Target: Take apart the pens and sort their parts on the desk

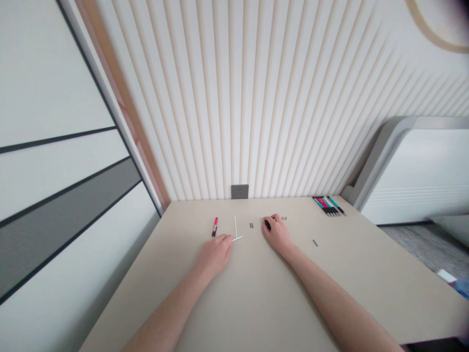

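Observation:
My left hand [216,253] rests on the beige table [256,293], fingers pinched on the end of a thin white refill tube [238,238]. A second white tube [235,226] lies just beyond it, and a red pen barrel with a black tip [215,226] lies to the left of my fingers. My right hand [277,233] is curled on the table, closed around a small black pen part [267,225]. Small dark springs or bits lie between the hands [251,225], beyond my right hand [284,218] and to its right [315,242].
A row of several assembled pens [329,205] lies at the table's back right. A grey wall socket [239,191] sits above the back edge on the ribbed wall. A white cabinet [414,176] stands to the right; panelled wall lies left.

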Motion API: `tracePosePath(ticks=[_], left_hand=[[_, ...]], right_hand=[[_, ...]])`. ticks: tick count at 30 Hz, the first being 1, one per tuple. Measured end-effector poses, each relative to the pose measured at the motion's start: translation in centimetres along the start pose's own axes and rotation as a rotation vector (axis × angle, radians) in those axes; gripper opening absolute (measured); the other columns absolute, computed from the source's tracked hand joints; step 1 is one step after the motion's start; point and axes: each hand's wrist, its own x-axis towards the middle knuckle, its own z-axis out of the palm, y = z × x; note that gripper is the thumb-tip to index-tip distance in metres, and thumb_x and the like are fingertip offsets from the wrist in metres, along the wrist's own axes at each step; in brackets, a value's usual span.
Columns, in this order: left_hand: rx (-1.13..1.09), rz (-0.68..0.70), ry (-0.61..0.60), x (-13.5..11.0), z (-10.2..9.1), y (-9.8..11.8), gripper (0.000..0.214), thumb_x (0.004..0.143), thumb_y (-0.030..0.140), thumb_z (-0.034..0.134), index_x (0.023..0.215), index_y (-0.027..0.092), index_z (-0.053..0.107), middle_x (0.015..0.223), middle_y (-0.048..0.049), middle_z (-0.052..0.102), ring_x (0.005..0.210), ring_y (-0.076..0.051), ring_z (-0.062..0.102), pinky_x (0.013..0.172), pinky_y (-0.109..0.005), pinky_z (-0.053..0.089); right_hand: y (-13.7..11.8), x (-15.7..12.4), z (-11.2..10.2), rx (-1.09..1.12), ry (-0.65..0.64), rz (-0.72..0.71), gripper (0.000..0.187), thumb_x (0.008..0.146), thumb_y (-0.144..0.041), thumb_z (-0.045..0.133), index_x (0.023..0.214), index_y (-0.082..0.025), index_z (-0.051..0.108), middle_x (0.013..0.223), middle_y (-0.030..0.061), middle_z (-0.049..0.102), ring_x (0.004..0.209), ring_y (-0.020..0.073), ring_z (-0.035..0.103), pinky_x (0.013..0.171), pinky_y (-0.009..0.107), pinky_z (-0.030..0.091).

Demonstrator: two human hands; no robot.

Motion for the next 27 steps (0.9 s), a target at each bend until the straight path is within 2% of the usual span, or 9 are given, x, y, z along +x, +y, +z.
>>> tracePosePath(ticks=[8,21,24,27], left_hand=[[0.01,0.02,-0.004,0.0,-0.2,0.0,0.03,0.1,0.026,0.029,0.109,0.024,0.058,0.103,-0.0056,0.067,0.094,-0.022,0.066,0.076,-0.03,0.048],[0.011,0.039,0.023,0.0,0.2,-0.2,0.029,0.1,0.026,0.03,0.107,0.023,0.058,0.1,-0.0057,0.067,0.09,-0.022,0.067,0.074,-0.031,0.048],[0.014,0.044,0.032,0.1,0.3,-0.2,0.029,0.1,0.025,0.03,0.107,0.024,0.058,0.1,-0.0053,0.067,0.09,-0.021,0.067,0.074,-0.03,0.048],[0.009,0.052,0.034,0.0,0.3,-0.2,0.028,0.099,0.024,0.031,0.109,0.023,0.058,0.101,-0.0055,0.067,0.091,-0.022,0.067,0.074,-0.03,0.048]], right_hand=[[-0.1,-0.1,-0.1,0.001,-0.006,0.001,0.028,0.09,-0.025,0.052,0.114,-0.017,0.066,0.104,0.0102,0.057,0.093,0.0198,0.06,0.087,0.029,0.044],[0.1,-0.1,0.0,0.04,-0.013,-0.023,0.028,0.088,-0.016,0.05,0.111,-0.018,0.066,0.105,0.0091,0.058,0.093,0.0182,0.059,0.09,0.028,0.044],[-0.1,-0.2,-0.3,0.022,0.025,-0.04,0.027,0.089,-0.021,0.052,0.111,-0.018,0.066,0.104,0.01,0.058,0.093,0.0199,0.058,0.089,0.031,0.045],[-0.9,-0.6,-1.0,0.019,0.098,-0.134,0.027,0.092,-0.026,0.051,0.113,-0.018,0.065,0.106,0.011,0.058,0.096,0.0223,0.057,0.091,0.036,0.044]])
